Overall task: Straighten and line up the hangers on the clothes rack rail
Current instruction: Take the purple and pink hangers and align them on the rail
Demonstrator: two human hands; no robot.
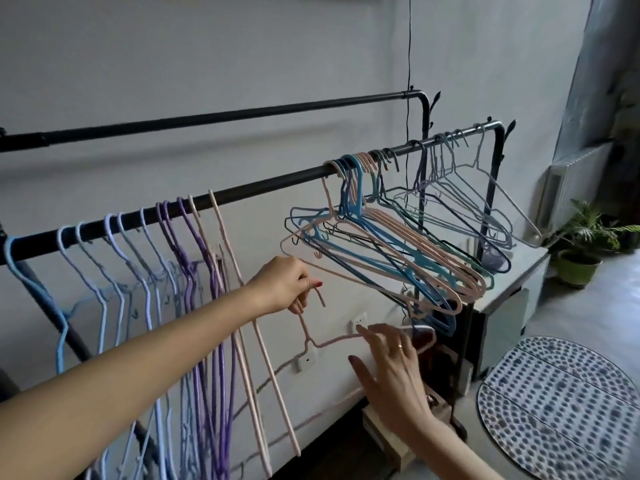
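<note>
Pink hanger [332,341] off rail [270,183]; left hand [287,285] pinches hook; right hand [391,368] touches shoulder.

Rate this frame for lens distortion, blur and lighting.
Head view: wide-angle bowing curves the front rail and back rail; light is dim and soft, casting a faint rail shadow on the wall; the right hand looks slightly motion-blurred.

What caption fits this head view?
Left hand holds a pink hanger off the rail; right hand touches its shoulder, between sorted and tangled hangers.
</note>
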